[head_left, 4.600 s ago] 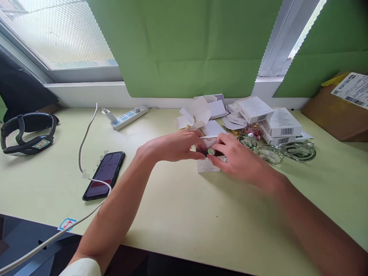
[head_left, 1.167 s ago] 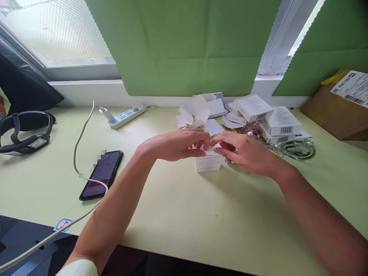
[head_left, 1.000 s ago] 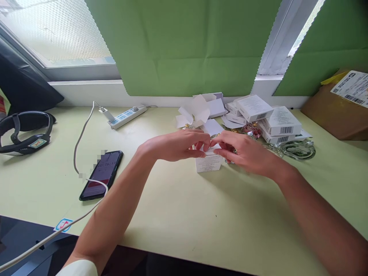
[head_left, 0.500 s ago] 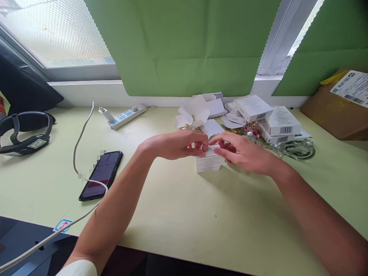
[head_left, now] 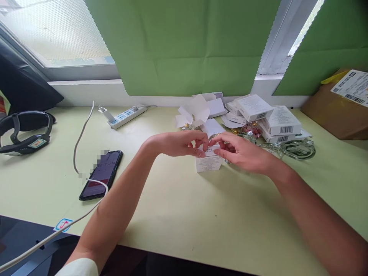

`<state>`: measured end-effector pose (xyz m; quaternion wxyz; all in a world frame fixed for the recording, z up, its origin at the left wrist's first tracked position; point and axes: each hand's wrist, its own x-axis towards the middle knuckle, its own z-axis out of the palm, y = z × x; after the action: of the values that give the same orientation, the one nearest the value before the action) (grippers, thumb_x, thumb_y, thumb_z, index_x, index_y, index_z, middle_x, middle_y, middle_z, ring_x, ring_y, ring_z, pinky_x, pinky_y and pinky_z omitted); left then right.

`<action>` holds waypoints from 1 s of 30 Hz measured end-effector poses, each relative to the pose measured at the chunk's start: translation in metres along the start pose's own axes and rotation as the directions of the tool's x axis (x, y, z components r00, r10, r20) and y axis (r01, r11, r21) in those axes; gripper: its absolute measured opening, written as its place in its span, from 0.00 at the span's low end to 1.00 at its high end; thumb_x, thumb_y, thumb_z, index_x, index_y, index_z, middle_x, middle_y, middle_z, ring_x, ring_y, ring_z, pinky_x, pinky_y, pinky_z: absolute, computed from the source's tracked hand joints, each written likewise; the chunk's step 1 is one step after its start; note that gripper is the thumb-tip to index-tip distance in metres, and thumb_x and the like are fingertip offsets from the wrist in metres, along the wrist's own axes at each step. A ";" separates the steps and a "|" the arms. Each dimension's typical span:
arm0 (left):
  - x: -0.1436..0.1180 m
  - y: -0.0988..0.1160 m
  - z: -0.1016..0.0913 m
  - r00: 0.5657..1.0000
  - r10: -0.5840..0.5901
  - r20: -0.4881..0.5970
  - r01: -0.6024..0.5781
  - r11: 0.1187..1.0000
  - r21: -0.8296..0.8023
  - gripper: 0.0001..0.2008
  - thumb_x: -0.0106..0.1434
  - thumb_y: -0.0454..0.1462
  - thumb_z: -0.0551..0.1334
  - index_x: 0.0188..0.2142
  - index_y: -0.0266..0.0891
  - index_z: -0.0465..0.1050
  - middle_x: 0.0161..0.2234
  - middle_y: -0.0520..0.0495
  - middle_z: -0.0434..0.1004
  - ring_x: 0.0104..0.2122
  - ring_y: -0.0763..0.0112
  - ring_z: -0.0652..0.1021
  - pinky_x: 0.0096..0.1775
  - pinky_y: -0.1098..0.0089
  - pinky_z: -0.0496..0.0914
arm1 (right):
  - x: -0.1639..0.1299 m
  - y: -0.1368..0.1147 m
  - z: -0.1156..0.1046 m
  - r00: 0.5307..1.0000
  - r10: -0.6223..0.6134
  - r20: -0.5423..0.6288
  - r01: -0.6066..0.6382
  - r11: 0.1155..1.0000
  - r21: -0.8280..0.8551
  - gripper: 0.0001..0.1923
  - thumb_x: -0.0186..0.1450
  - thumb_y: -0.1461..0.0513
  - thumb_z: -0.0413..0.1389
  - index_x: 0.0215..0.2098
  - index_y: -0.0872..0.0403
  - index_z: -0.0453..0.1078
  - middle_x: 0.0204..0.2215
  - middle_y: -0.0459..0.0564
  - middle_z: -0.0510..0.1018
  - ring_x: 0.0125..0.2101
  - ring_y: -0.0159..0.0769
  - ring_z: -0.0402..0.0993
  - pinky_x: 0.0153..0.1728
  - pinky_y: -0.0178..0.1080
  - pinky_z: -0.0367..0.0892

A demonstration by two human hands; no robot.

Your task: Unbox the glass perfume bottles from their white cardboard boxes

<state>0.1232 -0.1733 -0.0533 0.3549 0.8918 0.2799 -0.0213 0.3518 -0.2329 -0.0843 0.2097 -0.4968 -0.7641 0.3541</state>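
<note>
Both hands at small white carton top

Left hand (head_left: 178, 143) and right hand (head_left: 241, 151) pinch the top flap of the carton (head_left: 207, 162). Light, crushable card: grip side walls. Glass bottles (head_left: 297, 148) lie at 3 o'clock.

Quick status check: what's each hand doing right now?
Left hand: fingers pinched on the top flap of the small white box.
Right hand: fingertips pinched on the same flap, from the other side.

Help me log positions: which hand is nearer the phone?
Left. The left hand is at the small white box, on the phone's side; the right hand is beyond it.
</note>
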 end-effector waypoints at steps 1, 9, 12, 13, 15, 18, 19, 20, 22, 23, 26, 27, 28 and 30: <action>0.001 -0.002 0.000 1.000 -0.008 0.005 0.008 1.000 -0.014 0.11 0.67 0.46 0.57 0.43 0.44 0.68 0.43 0.50 0.72 0.41 0.70 0.72 0.36 0.71 0.65 | 0.000 0.000 0.001 1.000 0.004 0.001 -0.004 1.000 0.006 0.16 0.68 0.52 0.51 0.50 0.48 0.70 0.37 0.48 0.69 0.32 0.33 0.65 0.33 0.39 0.63; 0.004 -0.011 0.000 0.998 -0.057 0.004 0.057 0.997 -0.047 0.15 0.64 0.50 0.59 0.42 0.44 0.66 0.42 0.49 0.69 0.41 0.70 0.72 0.39 0.69 0.66 | 0.003 0.007 0.003 0.997 0.072 0.016 -0.073 0.994 0.083 0.16 0.66 0.50 0.53 0.49 0.46 0.69 0.31 0.44 0.63 0.28 0.31 0.62 0.28 0.37 0.62; 0.001 -0.007 0.000 0.996 -0.091 -0.015 0.090 0.996 -0.012 0.17 0.64 0.52 0.58 0.44 0.44 0.65 0.43 0.48 0.69 0.40 0.69 0.71 0.38 0.69 0.66 | 0.004 0.008 0.002 0.997 0.078 0.021 -0.079 0.991 0.103 0.17 0.67 0.49 0.53 0.50 0.45 0.68 0.32 0.44 0.63 0.28 0.32 0.63 0.29 0.37 0.62; 0.000 -0.005 0.000 0.995 -0.100 -0.024 0.100 0.995 0.004 0.17 0.64 0.52 0.58 0.44 0.44 0.64 0.44 0.47 0.68 0.41 0.69 0.71 0.38 0.69 0.66 | 0.003 0.007 0.003 0.997 0.075 0.019 -0.077 0.992 0.105 0.17 0.67 0.49 0.53 0.50 0.45 0.68 0.32 0.44 0.64 0.29 0.32 0.63 0.29 0.37 0.62; -0.002 -0.002 -0.001 0.994 -0.106 -0.040 0.107 0.994 0.030 0.18 0.65 0.53 0.57 0.44 0.44 0.64 0.45 0.47 0.68 0.41 0.69 0.71 0.37 0.70 0.66 | 0.003 0.005 0.004 0.998 0.065 0.006 -0.065 0.993 0.097 0.17 0.68 0.49 0.52 0.51 0.45 0.67 0.32 0.44 0.65 0.29 0.32 0.64 0.30 0.37 0.62; -0.003 0.002 -0.001 0.994 -0.098 -0.055 0.101 0.994 0.047 0.18 0.65 0.53 0.56 0.44 0.44 0.64 0.44 0.47 0.69 0.41 0.69 0.71 0.37 0.70 0.65 | 0.001 0.001 0.007 0.997 0.057 -0.052 -0.055 0.997 0.047 0.17 0.68 0.50 0.51 0.51 0.46 0.67 0.33 0.45 0.66 0.30 0.33 0.63 0.31 0.38 0.62; -0.003 0.002 -0.001 0.993 -0.098 -0.061 0.101 0.993 0.054 0.18 0.65 0.53 0.56 0.44 0.44 0.64 0.44 0.47 0.69 0.41 0.69 0.71 0.37 0.70 0.65 | 0.001 -0.001 0.008 0.996 0.061 -0.068 -0.060 0.998 0.025 0.16 0.68 0.50 0.51 0.51 0.46 0.67 0.33 0.45 0.66 0.30 0.33 0.63 0.31 0.38 0.62; -0.002 0.001 0.000 0.993 -0.100 -0.064 0.104 0.993 0.058 0.18 0.65 0.54 0.56 0.44 0.44 0.64 0.44 0.47 0.69 0.41 0.69 0.71 0.37 0.69 0.65 | 0.000 -0.002 0.009 0.994 0.068 -0.080 -0.068 0.998 0.004 0.16 0.68 0.51 0.51 0.51 0.46 0.67 0.34 0.46 0.66 0.30 0.33 0.62 0.31 0.38 0.62; -0.001 -0.001 0.001 0.992 -0.108 -0.061 0.111 0.992 0.059 0.18 0.65 0.54 0.56 0.44 0.44 0.63 0.44 0.47 0.69 0.41 0.68 0.71 0.36 0.69 0.65 | 0.000 -0.004 0.010 0.993 0.084 -0.087 -0.086 0.996 -0.017 0.16 0.68 0.51 0.51 0.51 0.46 0.67 0.36 0.47 0.66 0.31 0.34 0.62 0.32 0.38 0.62; -0.001 -0.001 0.002 0.992 -0.114 -0.057 0.117 0.992 0.055 0.19 0.65 0.54 0.56 0.44 0.44 0.63 0.44 0.47 0.69 0.40 0.68 0.71 0.36 0.69 0.65 | 0.000 -0.004 0.011 0.992 0.089 -0.085 -0.091 0.996 -0.017 0.15 0.68 0.52 0.51 0.51 0.46 0.67 0.36 0.47 0.67 0.32 0.34 0.63 0.32 0.38 0.62; 0.000 -0.003 0.003 0.990 -0.129 -0.049 0.131 0.990 0.043 0.18 0.65 0.53 0.56 0.44 0.44 0.63 0.43 0.47 0.69 0.39 0.69 0.71 0.36 0.69 0.64 | 0.001 -0.004 0.011 0.993 0.083 -0.083 -0.085 0.996 -0.014 0.15 0.68 0.52 0.51 0.50 0.46 0.68 0.37 0.47 0.66 0.33 0.35 0.63 0.33 0.38 0.63; 0.001 -0.003 0.003 0.990 -0.131 -0.050 0.133 0.990 0.043 0.18 0.65 0.53 0.56 0.45 0.44 0.63 0.43 0.47 0.69 0.39 0.69 0.70 0.36 0.69 0.64 | 0.001 -0.004 0.011 0.993 0.080 -0.086 -0.081 0.997 -0.015 0.14 0.68 0.53 0.51 0.49 0.47 0.68 0.37 0.47 0.66 0.33 0.35 0.63 0.33 0.38 0.63; 0.001 -0.003 0.004 0.990 -0.131 -0.050 0.133 0.990 0.042 0.18 0.65 0.53 0.56 0.45 0.44 0.63 0.43 0.47 0.69 0.39 0.69 0.70 0.36 0.70 0.64 | 0.001 -0.004 0.011 0.993 0.079 -0.089 -0.080 0.997 -0.013 0.14 0.67 0.53 0.52 0.49 0.47 0.68 0.36 0.47 0.66 0.33 0.35 0.63 0.33 0.38 0.63; 0.001 -0.002 0.004 0.990 -0.130 -0.048 0.132 0.990 0.045 0.18 0.65 0.53 0.56 0.45 0.44 0.63 0.43 0.47 0.69 0.39 0.69 0.70 0.36 0.70 0.64 | 0.002 -0.004 0.011 0.992 0.090 -0.085 -0.091 0.996 0.002 0.13 0.67 0.53 0.52 0.48 0.47 0.68 0.35 0.46 0.65 0.32 0.34 0.63 0.32 0.38 0.62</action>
<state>0.1234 -0.1740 -0.0575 0.3246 0.8801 0.3451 -0.0314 0.3413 -0.2355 -0.0890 0.2253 -0.5458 -0.7315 0.3409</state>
